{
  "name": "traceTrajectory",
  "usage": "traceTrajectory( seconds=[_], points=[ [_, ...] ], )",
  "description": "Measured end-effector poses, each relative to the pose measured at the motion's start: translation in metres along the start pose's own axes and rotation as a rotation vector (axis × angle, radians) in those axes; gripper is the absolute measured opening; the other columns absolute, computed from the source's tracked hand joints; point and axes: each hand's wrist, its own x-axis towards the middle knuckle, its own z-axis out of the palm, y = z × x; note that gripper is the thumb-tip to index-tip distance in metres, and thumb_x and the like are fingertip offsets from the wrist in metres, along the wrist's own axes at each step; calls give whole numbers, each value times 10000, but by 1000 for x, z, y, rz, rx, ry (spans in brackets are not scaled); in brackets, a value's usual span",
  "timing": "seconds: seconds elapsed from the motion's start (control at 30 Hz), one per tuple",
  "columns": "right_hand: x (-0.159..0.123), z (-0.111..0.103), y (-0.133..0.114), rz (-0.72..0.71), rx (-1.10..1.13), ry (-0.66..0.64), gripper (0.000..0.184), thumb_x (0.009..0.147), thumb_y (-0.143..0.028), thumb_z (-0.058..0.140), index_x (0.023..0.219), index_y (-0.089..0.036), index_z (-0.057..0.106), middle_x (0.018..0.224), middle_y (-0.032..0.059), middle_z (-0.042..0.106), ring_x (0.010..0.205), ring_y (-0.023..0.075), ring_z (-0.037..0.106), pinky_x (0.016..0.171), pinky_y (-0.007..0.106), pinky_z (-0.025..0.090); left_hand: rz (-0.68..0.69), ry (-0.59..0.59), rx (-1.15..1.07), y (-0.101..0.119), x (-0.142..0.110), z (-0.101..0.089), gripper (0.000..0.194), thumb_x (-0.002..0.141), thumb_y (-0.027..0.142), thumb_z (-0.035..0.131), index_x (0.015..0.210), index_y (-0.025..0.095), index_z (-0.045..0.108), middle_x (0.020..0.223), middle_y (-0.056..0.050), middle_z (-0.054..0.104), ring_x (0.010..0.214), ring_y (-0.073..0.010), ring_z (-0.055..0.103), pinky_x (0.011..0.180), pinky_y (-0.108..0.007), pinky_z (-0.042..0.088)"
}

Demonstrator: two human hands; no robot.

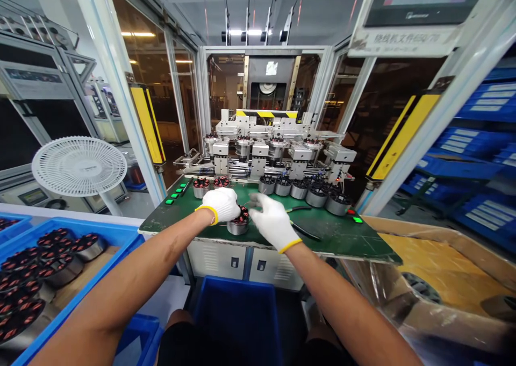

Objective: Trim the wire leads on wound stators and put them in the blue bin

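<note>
Above the green counter [318,236], the gloved left hand [220,205] is held curled against a copper-wound stator [237,222], though a grip cannot be confirmed. The gloved right hand [274,222] is kept open, its fingers spread just beside the stator. Side cutters [304,230] are laid to the right, with bare counter left toward the front edge [342,253]. Further stators [298,189] are lined along the back.

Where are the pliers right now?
In the head view, the pliers lie on the green bench, just right of the right hand.
</note>
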Motion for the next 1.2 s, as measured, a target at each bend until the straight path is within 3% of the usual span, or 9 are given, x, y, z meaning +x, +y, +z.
traceTrajectory(
  seconds=[0.37, 0.47, 0.6, 0.7, 0.8, 0.9, 1.0, 1.1, 1.2],
  points=[
    [-3, 12, 38, -117, -714, -186, 323, 911, -235, 376, 1143, -214, 600, 996, 72, 672, 893, 201, 616, 779, 289, 416, 40, 23, -86, -13, -25, -20, 438, 803, 537, 413, 1002, 258, 686, 967, -81, 694, 893, -268, 645, 694, -339, 491],
    [-4, 13, 39, -145, -771, -203, 327, 919, -244, 359, 1158, -227, 582, 995, 64, 667, 873, 189, 615, 768, 284, 408, 237, 208, -66, -12, -49, -26, 530, 770, 644, 453, 1151, 307, 605, 1020, -62, 668, 943, -282, 611, 765, -383, 473],
    [-4, 16, 39, -147, -812, -191, 337, 931, -267, 337, 1165, -225, 575, 999, 71, 664, 852, 191, 613, 746, 285, 409, 481, 265, -99, -15, -62, -10, 263, 835, 402, 506, 952, 246, 683, 956, -65, 675, 960, -254, 600, 863, -384, 448],
    [-5, 15, 39, -142, -816, -183, 356, 937, -280, 323, 1179, -210, 574, 1002, 81, 665, 856, 194, 616, 733, 280, 414, 113, 385, -557, -42, -51, 17, 327, 894, 407, 415, 1036, 250, 664, 1016, -25, 696, 947, -192, 630, 849, -302, 493],
    [-5, 15, 39, -149, -825, -193, 362, 936, -279, 319, 1182, -208, 575, 997, 83, 665, 861, 192, 620, 734, 278, 417, -352, 264, -994, -74, -34, 47, 378, 857, 424, 464, 1044, 156, 654, 897, -53, 727, 771, -152, 677, 703, -239, 548],
    [-5, 15, 39, -167, -814, -184, 352, 930, -270, 330, 1169, -208, 581, 986, 78, 669, 844, 194, 621, 722, 279, 416, -452, 184, -1028, -95, -28, 57, 356, 806, 413, 536, 974, 132, 677, 799, -67, 730, 708, -161, 685, 669, -248, 556],
    [-5, 16, 40, -176, -811, -168, 351, 932, -269, 332, 1171, -201, 579, 1009, 84, 667, 859, 198, 618, 742, 283, 413, -472, 320, -883, -102, -38, 29, 332, 788, 445, 552, 966, 200, 688, 912, -46, 724, 882, -202, 667, 798, -300, 528],
    [-5, 16, 41, -184, -823, -172, 344, 931, -272, 342, 1174, -205, 576, 1025, 79, 661, 879, 198, 615, 774, 286, 412, -242, 610, -552, -92, -48, -19, 362, 843, 424, 477, 1146, 279, 610, 1152, 10, 654, 1088, -198, 579, 962, -321, 433],
    [-5, 17, 39, -189, -858, -168, 338, 928, -272, 349, 1169, -205, 577, 1011, 73, 659, 876, 197, 616, 778, 287, 417, 337, 289, -255, -62, -43, -48, 447, 757, 277, 583, 1203, 308, 582, 1306, 32, 556, 1260, -250, 424, 1052, -388, 325]
  ],
)
